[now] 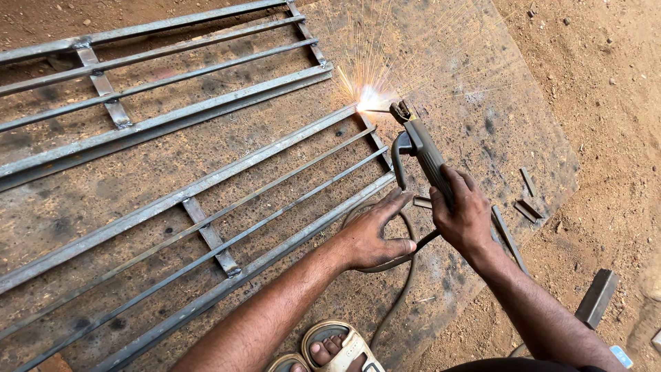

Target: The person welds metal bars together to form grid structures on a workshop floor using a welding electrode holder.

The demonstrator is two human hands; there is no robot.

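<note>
My right hand (463, 215) grips a grey welding electrode holder (421, 150), whose tip makes a bright arc with sparks (367, 100) at the top right corner of a steel bar grille (227, 207). My left hand (375, 234) rests flat with fingers spread on the grille's lower rail, near its right end. A dark cable (403, 275) loops from the holder under my hands toward me.
A second steel grille (158, 76) lies at the upper left. Both rest on a worn metal sheet (475, 89) on sandy ground. Short metal offcuts (527, 200) lie to the right, a metal block (596, 297) at lower right. My sandalled feet (330, 351) are at the bottom.
</note>
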